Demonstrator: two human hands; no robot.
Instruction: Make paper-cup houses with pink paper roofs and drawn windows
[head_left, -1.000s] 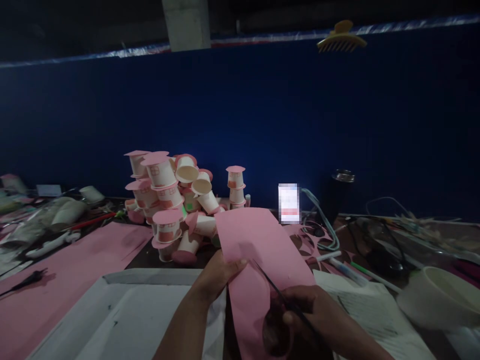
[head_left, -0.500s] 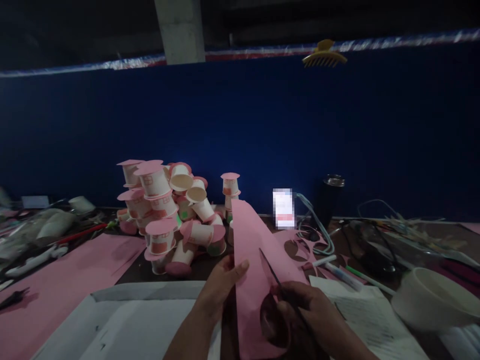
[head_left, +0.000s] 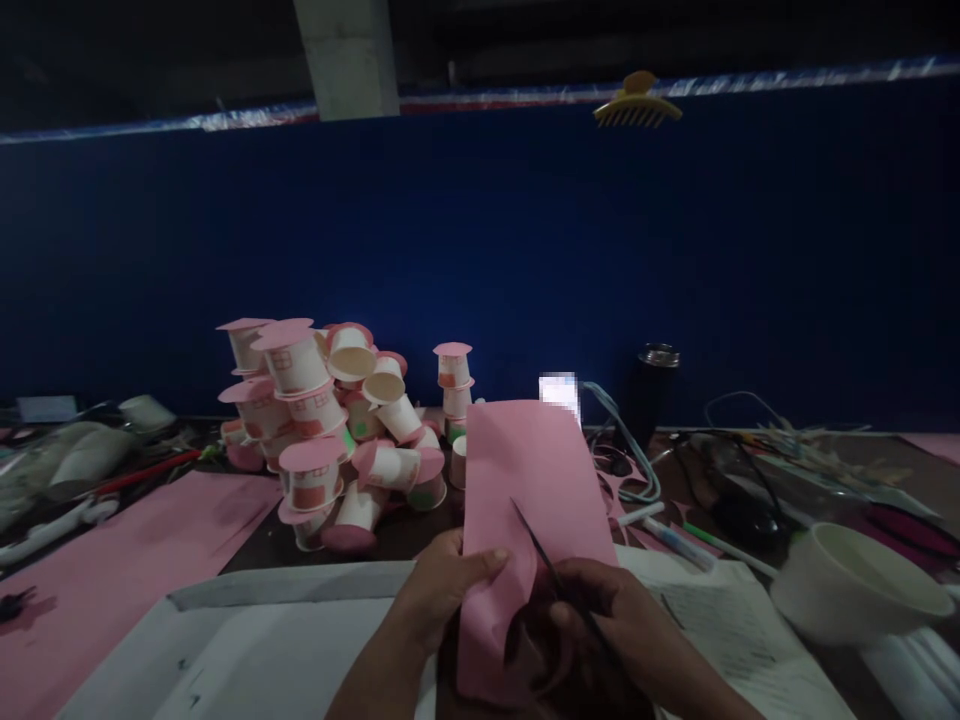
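My left hand (head_left: 442, 580) pinches the left edge of a pink paper sheet (head_left: 536, 470) held upright in front of me. My right hand (head_left: 611, 630) is closed on a pair of dark scissors (head_left: 544, 560), whose blades cross the lower middle of the sheet. A curved cut with a dark gap shows in the paper's lower part, just left of my right hand.
A heap of paper cups with pink lids (head_left: 330, 430) stands behind the sheet at left. Pink paper (head_left: 120, 570) lies at left, a white board (head_left: 255, 640) lies in front, a white bowl (head_left: 855, 580) sits at right. Cables, pens and a dark bottle (head_left: 654, 395) crowd the back right.
The pink sheet has turned from edge-on to facing me. Both hands have come closer together, and the scissors have moved further into the paper.
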